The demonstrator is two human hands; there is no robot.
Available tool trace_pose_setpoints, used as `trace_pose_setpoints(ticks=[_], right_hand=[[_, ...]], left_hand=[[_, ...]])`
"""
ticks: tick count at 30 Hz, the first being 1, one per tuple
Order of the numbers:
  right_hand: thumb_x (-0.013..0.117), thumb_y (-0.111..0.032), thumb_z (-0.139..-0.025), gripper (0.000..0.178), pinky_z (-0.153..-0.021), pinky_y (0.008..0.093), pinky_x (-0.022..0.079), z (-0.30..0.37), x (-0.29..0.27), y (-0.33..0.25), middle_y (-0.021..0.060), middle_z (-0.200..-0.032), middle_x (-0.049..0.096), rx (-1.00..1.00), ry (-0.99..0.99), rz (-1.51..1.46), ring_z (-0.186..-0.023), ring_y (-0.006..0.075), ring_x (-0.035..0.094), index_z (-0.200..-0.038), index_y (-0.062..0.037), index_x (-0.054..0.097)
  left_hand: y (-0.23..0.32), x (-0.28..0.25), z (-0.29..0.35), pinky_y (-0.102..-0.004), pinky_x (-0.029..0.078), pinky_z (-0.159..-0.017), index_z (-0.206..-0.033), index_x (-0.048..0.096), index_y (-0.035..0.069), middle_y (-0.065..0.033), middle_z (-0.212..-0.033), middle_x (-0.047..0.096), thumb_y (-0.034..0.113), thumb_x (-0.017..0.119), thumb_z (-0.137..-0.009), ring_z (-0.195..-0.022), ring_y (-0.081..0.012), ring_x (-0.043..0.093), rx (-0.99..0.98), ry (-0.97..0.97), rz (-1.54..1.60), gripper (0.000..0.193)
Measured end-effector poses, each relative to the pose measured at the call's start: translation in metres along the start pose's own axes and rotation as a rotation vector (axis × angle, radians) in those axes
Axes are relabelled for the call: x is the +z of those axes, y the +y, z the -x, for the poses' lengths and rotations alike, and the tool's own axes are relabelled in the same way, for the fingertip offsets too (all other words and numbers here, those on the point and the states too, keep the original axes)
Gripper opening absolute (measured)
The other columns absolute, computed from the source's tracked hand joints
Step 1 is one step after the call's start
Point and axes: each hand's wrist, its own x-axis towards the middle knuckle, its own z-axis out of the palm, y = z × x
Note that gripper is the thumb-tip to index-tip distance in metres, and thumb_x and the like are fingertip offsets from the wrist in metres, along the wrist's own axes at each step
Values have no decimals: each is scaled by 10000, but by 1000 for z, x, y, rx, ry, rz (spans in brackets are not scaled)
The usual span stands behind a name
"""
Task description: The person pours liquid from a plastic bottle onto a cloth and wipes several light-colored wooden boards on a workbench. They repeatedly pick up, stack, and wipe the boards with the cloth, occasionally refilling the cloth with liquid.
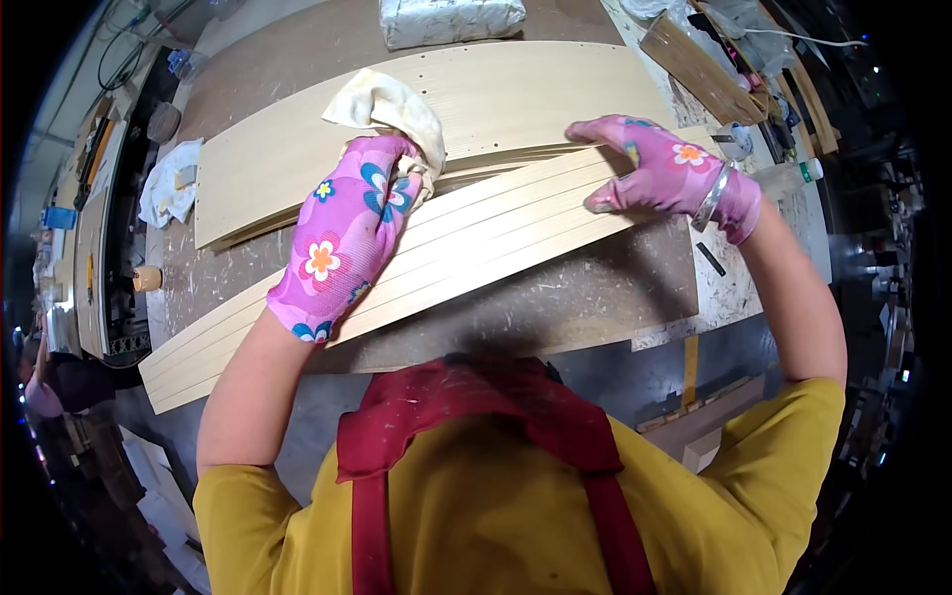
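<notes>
My left hand, in a pink flowered glove, is closed on a bunched cream cloth. It rests over a long pale wooden board with thin lines running lengthwise; whether they are grooves or joints I cannot tell. My right hand, gloved alike and with a bracelet at the wrist, grips this board near its right end, thumb toward the near edge and fingers toward the far one. The lined board lies slanted, its left end past the table's near edge. Behind it are stacked wide pale panels with small holes.
A white wrapped bundle sits at the back of the brown worktable. On the left are a white cloth and a small tan cup. A clear bottle lies at right, near wood pieces and a black strip.
</notes>
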Motion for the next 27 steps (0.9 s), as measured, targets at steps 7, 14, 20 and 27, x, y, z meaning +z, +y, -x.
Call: trace_pose_setpoints(ticks=[7,14,20,27], right_hand=[[757,-426,-746,735,-995,387,426,-4,-1,-10,187,-1259,552,-5,-54,-12,-1186,352,521,-1331,-78,482],[763,-429,-741,756,-994,388,427,-6,-3,-19,186,-1282,535,-20,-61,-37,-1172,325,536,-1332,-62,466],[744,-450,-754,817,-1058,376,373,-8,-7,-21,193,-1326,502,28,-102,-62,-1253,316,466,-1379,-38,417],[702,-553,-757,911,-1063,388,368,-64,22,-52,229,-1349,470,-231,75,-769,-1250,303,471,-1407,-9,368]], left_hand=[[1,-2,0,-409,494,-732,-1103,541,28,-191,-1016,589,177,550,-927,-860,-369,610,-5,-11,8,230],[2,0,-1,-411,492,-748,-1116,540,29,-194,-1046,580,177,559,-923,-888,-374,606,11,0,15,245],[4,-1,0,-401,495,-771,-1120,543,26,-194,-1051,590,174,568,-923,-908,-364,614,-24,-13,28,247],[-10,2,-3,-245,441,-778,-1191,503,27,-44,-1082,583,80,580,-923,-891,-107,539,-86,57,647,284]])
